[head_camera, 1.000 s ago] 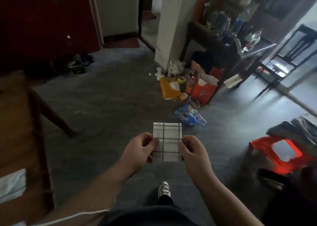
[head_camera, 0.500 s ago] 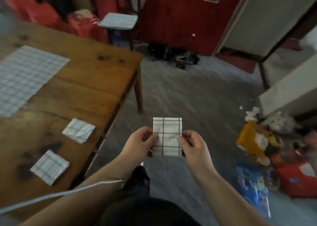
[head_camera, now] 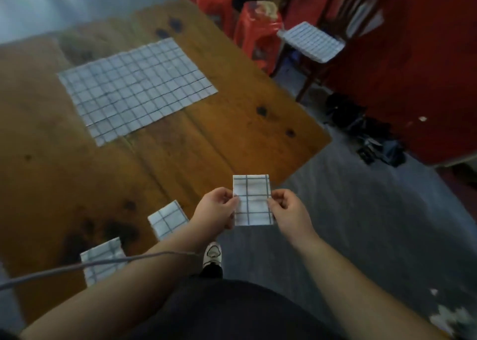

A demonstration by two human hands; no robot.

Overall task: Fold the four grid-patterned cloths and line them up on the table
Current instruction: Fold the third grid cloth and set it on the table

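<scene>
A lived-in home room: a worn wooden table point(head_camera: 206, 146), a chair point(head_camera: 307, 81) past its far right corner, shoes point(head_camera: 374, 138) scattered right of it.

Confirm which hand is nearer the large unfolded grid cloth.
Left. The left hand is at the wooden table edge, below-right of the large unfolded white grid cloth; the right hand is farther right, over the grey floor. Both pinch a small folded cloth.

My left hand point(head_camera: 215, 208) and right hand point(head_camera: 289, 212) are raised before me, fingers curled, forearms angled inward.
</scene>
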